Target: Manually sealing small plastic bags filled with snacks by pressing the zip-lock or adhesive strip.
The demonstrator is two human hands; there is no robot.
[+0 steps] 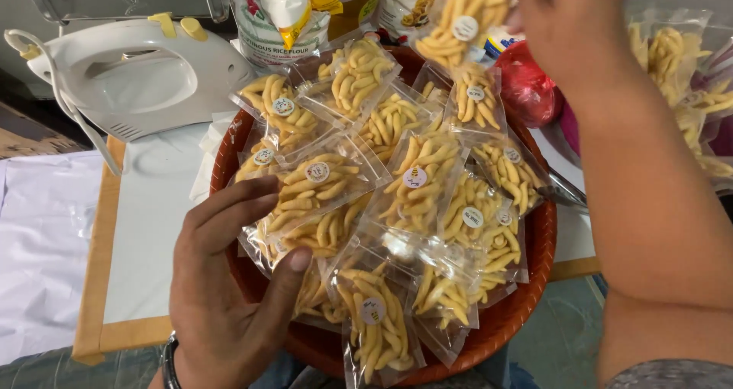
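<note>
My right hand [569, 15] is up high w/ fingers pinched shut on a small clear plastic packet of yellow finger-shaped snacks [462, 15], held above the far side of the round reddish-brown woven basket [527, 297]. I'd judge the packet light and crinkly, film slippery, sticks inside brittle, so best taken by the sealed edge or corner, not squeezed across the middle. My left hand [229, 290] is half open, fingers spread over the near-left rim, thumb and fingertips resting on another packet of the same snacks [313, 187] w/ a round white sticker; not closed round it. The basket is heaped w/ many such sealed packets, overlapping, some tilted, one hanging over the near edge. It sits on a white padded counter w/ tan border [145, 229]. Beyond the basket: a white electric iron [137, 72] lying at the far left, printed flour bags [279, 15] behind, a red plastic bag [527, 91] just beside the rim, and more loose clear snack bags [679, 53] at far right.
</note>
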